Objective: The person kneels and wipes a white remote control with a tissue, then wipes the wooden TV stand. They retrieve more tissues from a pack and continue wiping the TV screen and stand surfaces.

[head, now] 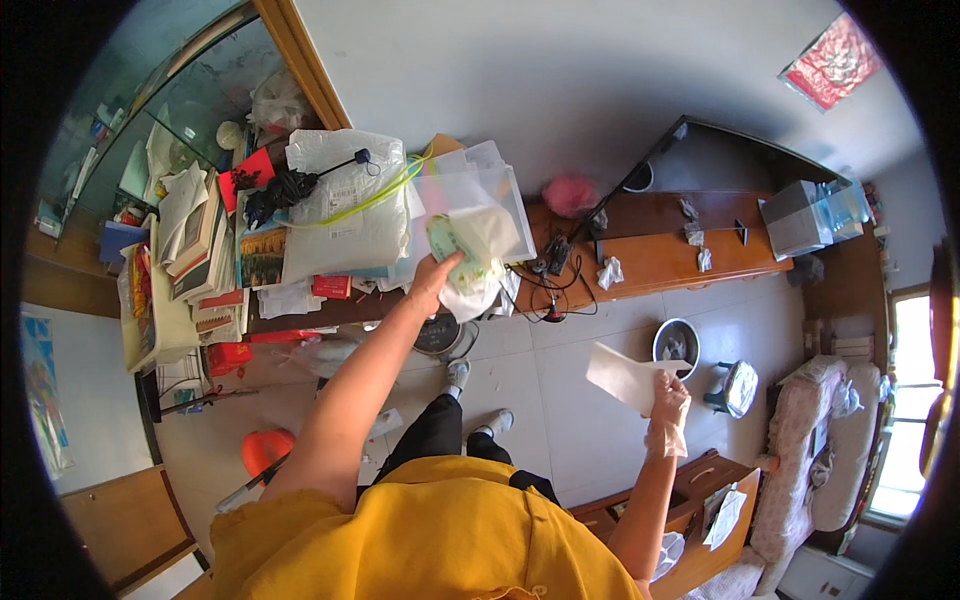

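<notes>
My left hand [429, 283], stretched out over the cluttered desk, grips a soft plastic packet of tissues [466, 262] with a green printed wrapper and white lower part. Beneath and behind it lie translucent plastic folders [491, 176]. A thin, pale glove covers my right hand [670, 409], out to the right above the tiled floor. Its fingers are closed on a white sheet of tissue [622, 379], which spreads to the left. Past that hand, a round metal bin [676, 346] with crumpled waste in it stands on the floor.
A bubble-wrap mailer [337, 202], stacked books [199, 255] and papers crowd the desk. Cables and a power strip [557, 253] lie beside a television [720, 150] on a wooden cabinet [660, 262] with crumpled tissues [610, 272]. A small stool [733, 390], orange-red basin [268, 454] and wooden drawers [694, 502] surround me.
</notes>
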Motion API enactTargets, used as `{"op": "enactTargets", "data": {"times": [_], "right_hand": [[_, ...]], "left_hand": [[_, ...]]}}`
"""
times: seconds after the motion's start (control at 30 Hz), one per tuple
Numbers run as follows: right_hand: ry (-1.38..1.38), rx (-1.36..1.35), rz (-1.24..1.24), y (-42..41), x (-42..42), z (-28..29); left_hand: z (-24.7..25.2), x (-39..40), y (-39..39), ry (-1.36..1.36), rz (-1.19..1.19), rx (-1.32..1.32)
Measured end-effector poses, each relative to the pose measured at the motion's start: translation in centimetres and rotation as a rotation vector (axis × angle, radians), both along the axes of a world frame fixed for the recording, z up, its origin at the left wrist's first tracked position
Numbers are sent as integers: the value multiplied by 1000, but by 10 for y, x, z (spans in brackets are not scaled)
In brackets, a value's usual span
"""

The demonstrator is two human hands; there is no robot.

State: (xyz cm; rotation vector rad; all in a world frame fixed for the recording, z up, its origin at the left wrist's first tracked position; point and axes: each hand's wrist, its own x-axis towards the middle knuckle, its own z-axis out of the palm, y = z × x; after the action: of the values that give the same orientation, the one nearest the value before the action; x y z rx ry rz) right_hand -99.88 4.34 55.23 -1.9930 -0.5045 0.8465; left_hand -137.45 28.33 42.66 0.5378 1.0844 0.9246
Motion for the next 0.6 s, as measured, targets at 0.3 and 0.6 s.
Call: {"op": "enactTargets", "data": {"times": [0.3, 0.6], "right_hand": [[86, -178, 9, -41, -31, 10], [-61, 0, 381, -81, -36, -61]], "left_hand": [[5, -61, -50, 404, -22, 117], [83, -31, -79, 635, -593, 381]]}}
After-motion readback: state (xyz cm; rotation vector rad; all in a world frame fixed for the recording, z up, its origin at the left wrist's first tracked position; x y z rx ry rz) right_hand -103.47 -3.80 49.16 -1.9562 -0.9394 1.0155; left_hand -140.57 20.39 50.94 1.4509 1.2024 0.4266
